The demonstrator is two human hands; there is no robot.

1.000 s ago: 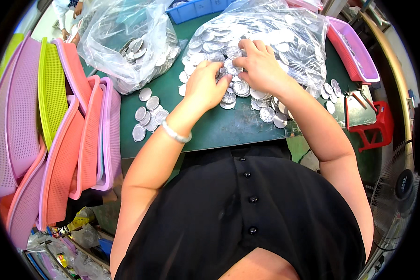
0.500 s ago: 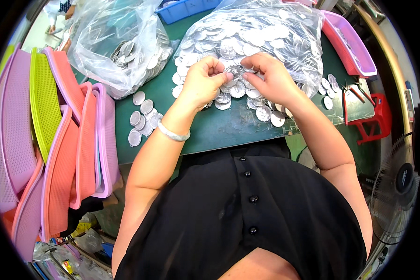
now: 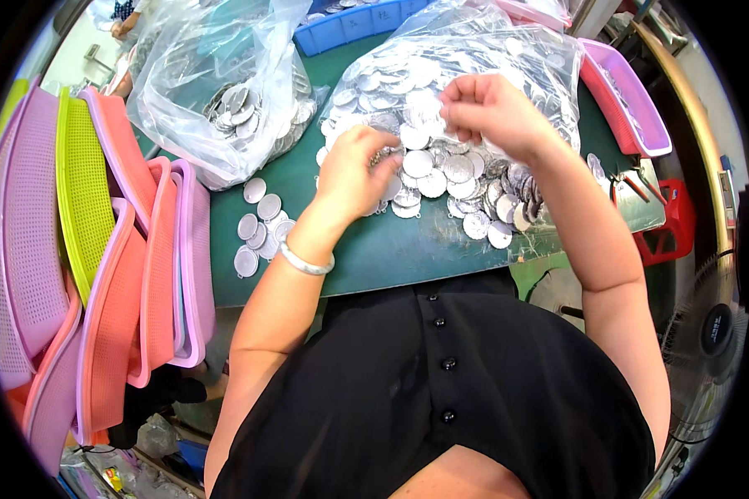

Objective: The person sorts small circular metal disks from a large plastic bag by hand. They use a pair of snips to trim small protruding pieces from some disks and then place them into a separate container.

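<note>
Silvery round metal pendants, some with a small loop at the rim, lie in a heap (image 3: 458, 170) spilling from a large clear plastic bag (image 3: 549, 79). At the heap's left edge is my left hand (image 3: 354, 175), its thumb and fingers closed round a metal pendant (image 3: 383, 155) that is mostly hidden. My right hand (image 3: 498, 116) is over the bag's mouth, fingers curled in toward the thumb above the pendants. What its fingertips hold, if anything, cannot be made out. A smaller group of pendants (image 3: 266, 220) rests on the green tabletop (image 3: 374, 262), left of my left forearm.
A second clear bag (image 3: 225, 125) with pendants stands at back left, near a blue bin (image 3: 358, 29). Stacked plastic baskets (image 3: 108, 274) crowd the left side. To the right are a pink basket (image 3: 624, 100), red-handled pliers (image 3: 637, 187), a red stool (image 3: 670, 224) and a fan (image 3: 716, 333).
My hands, close together over the heap before, are now apart. The right has moved up and right; the left has shifted slightly left and down. The view has shifted a little.
</note>
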